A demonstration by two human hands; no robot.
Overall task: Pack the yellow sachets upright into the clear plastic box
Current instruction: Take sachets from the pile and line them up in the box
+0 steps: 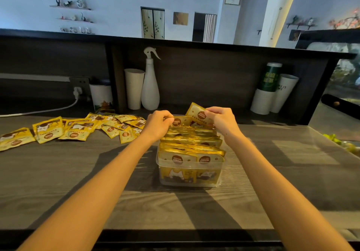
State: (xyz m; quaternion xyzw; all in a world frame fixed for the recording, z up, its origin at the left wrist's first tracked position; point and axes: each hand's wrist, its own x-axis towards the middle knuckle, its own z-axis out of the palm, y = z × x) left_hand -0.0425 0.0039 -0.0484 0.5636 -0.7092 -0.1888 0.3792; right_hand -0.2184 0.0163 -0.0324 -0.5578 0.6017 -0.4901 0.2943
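Observation:
A clear plastic box (190,181) stands in the middle of the wooden table, filled with several rows of yellow sachets (191,146) standing upright. At the box's far end my left hand (158,121) pinches the top edge of an upright sachet (181,121). My right hand (219,117) grips another yellow sachet (196,112), tilted and raised above the far right corner of the box. Several loose yellow sachets (78,129) lie flat in a spread to the left of the box.
Along the dark back panel stand a white spray bottle (150,87), white paper cups (134,88), a printed cup (101,97) and stacked cups with a green one (270,89). A white power cable (39,111) runs at left. Green items (342,143) lie at the table's right edge.

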